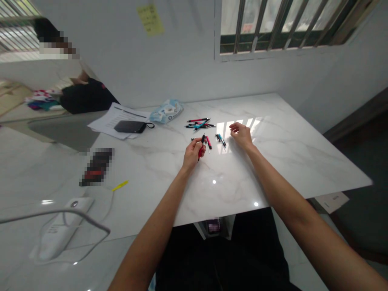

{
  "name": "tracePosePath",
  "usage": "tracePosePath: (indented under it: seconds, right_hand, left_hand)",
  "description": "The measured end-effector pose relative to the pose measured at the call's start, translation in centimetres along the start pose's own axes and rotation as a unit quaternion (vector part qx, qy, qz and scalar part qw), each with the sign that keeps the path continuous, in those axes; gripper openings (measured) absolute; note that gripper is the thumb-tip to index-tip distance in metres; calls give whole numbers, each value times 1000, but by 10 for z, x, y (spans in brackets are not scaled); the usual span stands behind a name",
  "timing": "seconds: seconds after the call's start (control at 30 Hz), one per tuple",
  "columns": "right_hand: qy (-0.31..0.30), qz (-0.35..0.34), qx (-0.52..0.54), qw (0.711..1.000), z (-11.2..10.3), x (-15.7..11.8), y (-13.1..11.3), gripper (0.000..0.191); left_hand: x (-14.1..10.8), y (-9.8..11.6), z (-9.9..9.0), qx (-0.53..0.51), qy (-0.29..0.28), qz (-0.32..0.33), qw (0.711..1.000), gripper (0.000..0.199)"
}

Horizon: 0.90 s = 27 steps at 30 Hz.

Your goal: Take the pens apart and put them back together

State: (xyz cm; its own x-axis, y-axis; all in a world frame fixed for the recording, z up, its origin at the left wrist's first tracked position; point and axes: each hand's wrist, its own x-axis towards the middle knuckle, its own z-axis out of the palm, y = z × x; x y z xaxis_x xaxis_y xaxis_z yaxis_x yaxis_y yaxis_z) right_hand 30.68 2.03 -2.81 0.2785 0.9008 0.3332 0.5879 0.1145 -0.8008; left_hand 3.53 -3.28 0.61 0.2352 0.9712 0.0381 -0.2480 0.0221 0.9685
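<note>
My left hand (191, 155) is closed around a black and red pen (203, 139), which it holds tilted above the table. Just right of it lies a red pen piece (209, 142). Short blue and black pen pieces (222, 140) rest between my two hands. To their right, my right hand (241, 134) hovers low over the table with its fingers loosely curved and apart, and nothing shows in them. Farther back is a loose pile of red, blue and black pens (200, 123).
The white marble-patterned table (297, 149) meets the wall at the back. A blue and white soft packet (166, 111), papers (113, 117) and a black phone-like device (131, 126) lie at back left. A yellow strip (120, 186) and a white power strip (65, 230) with cables are at left.
</note>
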Motion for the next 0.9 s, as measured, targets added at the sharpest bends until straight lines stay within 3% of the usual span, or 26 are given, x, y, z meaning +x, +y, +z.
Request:
tracePosePath:
  seconds: [0.17, 0.27, 0.37, 0.43, 0.6, 0.73, 0.9]
  right_hand:
    - [-45, 25, -60, 997, 7, 9, 3, 29]
    - [-29, 21, -73, 997, 3, 6, -1, 30]
    - [-11, -24, -36, 999, -2, -2, -17, 25]
    - [-58, -49, 29, 997, -3, -11, -34, 19]
    - [-216, -75, 95, 969, 12, -41, -74, 55]
    - [-216, -59, 86, 971, 25, -52, -82, 73]
    - [-201, -91, 134, 966, 24, -53, -81, 66]
  left_hand:
    - [4, -7, -3, -6, -4, 24, 1000, 41]
    - [5, -9, -5, 3, 6, 26, 1000, 38]
    - [4, -9, -5, 20, 29, 28, 999, 36]
    - [3, -8, -5, 37, 38, 27, 998, 36]
    - [1, -12, -5, 82, 4, 50, 995, 34]
    - [-1, -16, -4, 88, -21, 65, 994, 34]
    - [-4, -11, 0, 96, -19, 58, 994, 33]
